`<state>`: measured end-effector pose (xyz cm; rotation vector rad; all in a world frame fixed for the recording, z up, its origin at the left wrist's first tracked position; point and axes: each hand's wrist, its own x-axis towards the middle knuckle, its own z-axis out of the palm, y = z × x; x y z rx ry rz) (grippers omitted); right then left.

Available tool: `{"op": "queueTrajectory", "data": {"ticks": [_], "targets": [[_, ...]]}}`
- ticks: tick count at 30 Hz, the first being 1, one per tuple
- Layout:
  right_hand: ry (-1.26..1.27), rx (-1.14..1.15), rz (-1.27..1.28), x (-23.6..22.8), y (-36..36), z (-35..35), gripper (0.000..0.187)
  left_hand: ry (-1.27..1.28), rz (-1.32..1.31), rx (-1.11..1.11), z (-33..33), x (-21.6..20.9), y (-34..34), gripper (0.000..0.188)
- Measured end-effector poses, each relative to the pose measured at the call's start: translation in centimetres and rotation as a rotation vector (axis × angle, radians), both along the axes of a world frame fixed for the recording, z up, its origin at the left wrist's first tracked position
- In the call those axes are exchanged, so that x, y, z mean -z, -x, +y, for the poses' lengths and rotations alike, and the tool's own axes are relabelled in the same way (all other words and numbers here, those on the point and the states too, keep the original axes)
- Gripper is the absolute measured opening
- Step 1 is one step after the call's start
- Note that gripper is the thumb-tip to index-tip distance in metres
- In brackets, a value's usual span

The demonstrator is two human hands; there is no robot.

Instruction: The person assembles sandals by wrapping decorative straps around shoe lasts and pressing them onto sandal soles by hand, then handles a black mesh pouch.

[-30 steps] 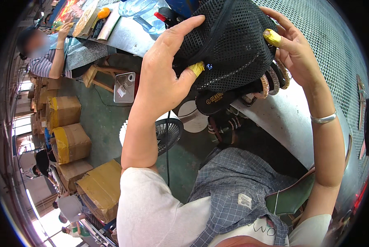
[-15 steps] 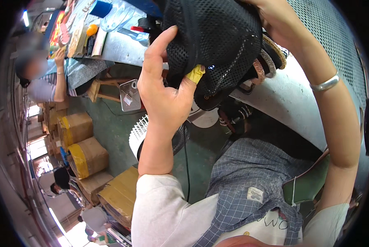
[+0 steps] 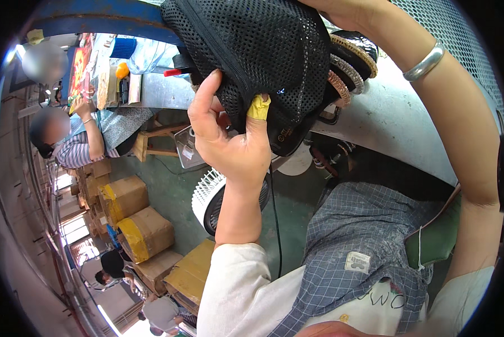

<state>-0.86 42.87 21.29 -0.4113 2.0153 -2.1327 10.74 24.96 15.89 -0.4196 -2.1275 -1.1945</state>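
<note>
Black zippered mesh footwear (image 3: 269,50), dotted with shiny studs, is held up before me. My left hand (image 3: 229,129) grips its near left edge; yellow tape wraps the thumb pressed on the mesh, and the other fingers go partly behind it. My right hand (image 3: 347,11) reaches to its top right side, a silver bangle on the wrist; its fingers are largely cut off by the upper edge. Glittery straps (image 3: 347,73) curve out at the footwear's right side. A dark sole-like piece (image 3: 285,137) with a small gold mark shows below the mesh.
The metal worktable (image 3: 387,129) runs to the right, with a perforated sheet (image 3: 432,28) behind it. A white fan (image 3: 209,196) stands below my left hand. Cardboard boxes (image 3: 145,233) are stacked at left. A co-worker (image 3: 77,140) sits at the far left by the table.
The mesh footwear has shifted left in the view, and my right hand has shifted left with it. My view has also turned; the fan, boxes and co-worker appear lower and farther right. The left-hand grip persists.
</note>
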Motion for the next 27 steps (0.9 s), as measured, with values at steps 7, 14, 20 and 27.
{"op": "queueTrajectory", "data": {"ticks": [7, 14, 20, 27], "targets": [[-0.014, -0.064, 0.052, -0.1, 0.2, 0.1, 0.024, 0.08, 0.115, -0.076, -0.1, 0.7, 0.1, 0.053], [-0.03, -0.076, 0.118, -0.2, 0.8, 0.1, 0.025, 0.138, 0.154, -0.102, -0.2, 0.3, 0.2, 0.053], [-0.066, -0.101, 0.129, -0.2, 0.7, 0.7, 0.025, 0.119, 0.169, -0.089, 0.1, 0.6, 0.5, 0.053], [0.036, -0.153, 0.214, 0.3, 0.1, 1.0, 0.023, 0.058, 0.084, -0.042, -0.6, -0.3, 0.5, 0.052]]}}
